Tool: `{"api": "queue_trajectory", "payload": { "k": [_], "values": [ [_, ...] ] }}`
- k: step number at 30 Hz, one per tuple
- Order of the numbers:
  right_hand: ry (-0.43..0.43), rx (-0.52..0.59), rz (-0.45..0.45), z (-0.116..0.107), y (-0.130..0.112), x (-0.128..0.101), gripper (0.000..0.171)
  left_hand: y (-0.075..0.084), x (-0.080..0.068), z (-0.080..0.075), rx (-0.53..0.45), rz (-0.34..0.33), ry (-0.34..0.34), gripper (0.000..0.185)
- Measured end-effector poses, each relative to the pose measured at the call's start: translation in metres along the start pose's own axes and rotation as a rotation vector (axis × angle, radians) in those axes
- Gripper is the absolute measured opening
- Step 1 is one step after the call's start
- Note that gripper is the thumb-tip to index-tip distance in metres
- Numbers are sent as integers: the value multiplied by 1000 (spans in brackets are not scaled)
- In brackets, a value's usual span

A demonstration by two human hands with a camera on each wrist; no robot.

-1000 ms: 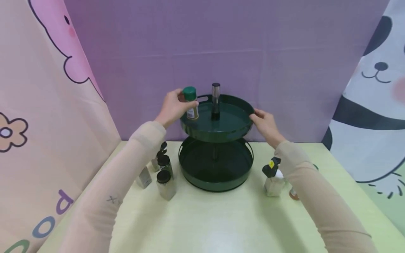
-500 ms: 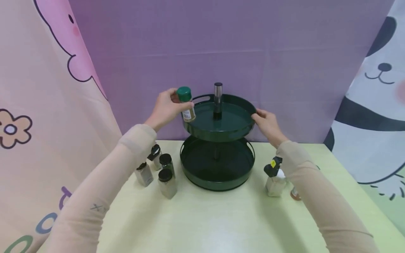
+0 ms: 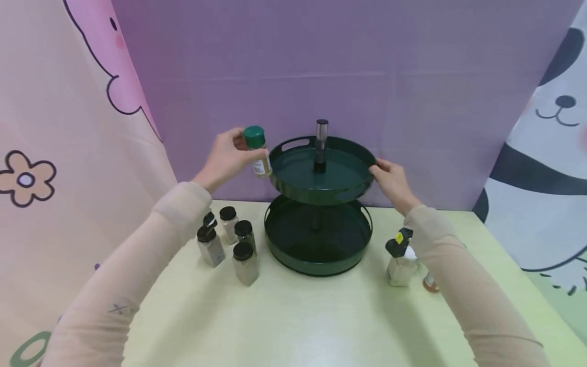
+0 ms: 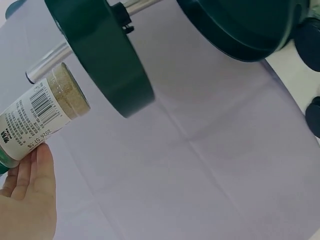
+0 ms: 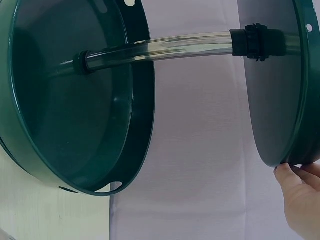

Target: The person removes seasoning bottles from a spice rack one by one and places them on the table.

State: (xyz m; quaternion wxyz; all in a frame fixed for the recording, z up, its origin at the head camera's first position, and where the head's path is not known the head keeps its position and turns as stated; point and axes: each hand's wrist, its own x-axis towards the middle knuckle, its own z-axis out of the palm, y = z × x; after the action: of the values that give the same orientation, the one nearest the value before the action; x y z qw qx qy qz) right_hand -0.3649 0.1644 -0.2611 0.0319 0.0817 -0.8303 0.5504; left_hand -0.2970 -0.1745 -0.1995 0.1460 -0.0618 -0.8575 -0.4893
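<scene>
My left hand (image 3: 224,160) holds a spice jar (image 3: 262,167) with a green lid, just left of a dark green two-tier tray stand. In the left wrist view the jar (image 4: 42,112) shows a barcode label and tan contents, with the fingers against its side. The upper tray (image 3: 346,168) has a post at its centre and a handle cutout. On the right of that tray, my right hand (image 3: 394,184) pinches the rim; in the right wrist view the hand (image 5: 300,200) has its thumb and fingers at the tray's edge. The lower tray (image 3: 316,267) sits on the table.
Several black-lidded spice jars (image 3: 246,268) stand left of the stand. To its right is a whitish jar (image 3: 401,270) with a black flip cap raised. A small bottle (image 3: 430,283) beside it is partly hidden by the right sleeve. A purple cloth (image 3: 275,61) hangs behind.
My left hand has moved left with the spice jar, from over the upper tray's edge to outside it. The right hand has stayed at the rim. The view has shifted slightly.
</scene>
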Motion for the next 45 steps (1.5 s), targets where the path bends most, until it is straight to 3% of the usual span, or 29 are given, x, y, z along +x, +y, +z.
{"api": "queue_trajectory", "payload": {
  "k": [13,23,32,35,40,45],
  "values": [
    [28,-6,-1,-4,4,1,55,-32,-16,-12,42,-81,-40,57],
    [26,7,0,-4,3,-1,54,-69,-38,-19,80,-130,-107,58],
    [37,11,-4,0,2,-1,52,-100,-62,-28,174,-153,-145,59],
    [34,4,-3,0,3,0,52,-111,-71,-28,217,-134,-144,58],
    [28,-1,-5,0,3,-1,52,-127,-84,-22,208,-103,-133,51],
    [40,-5,-4,0,2,-1,52,-143,-93,-15,185,-145,-154,49]
  ]
}}
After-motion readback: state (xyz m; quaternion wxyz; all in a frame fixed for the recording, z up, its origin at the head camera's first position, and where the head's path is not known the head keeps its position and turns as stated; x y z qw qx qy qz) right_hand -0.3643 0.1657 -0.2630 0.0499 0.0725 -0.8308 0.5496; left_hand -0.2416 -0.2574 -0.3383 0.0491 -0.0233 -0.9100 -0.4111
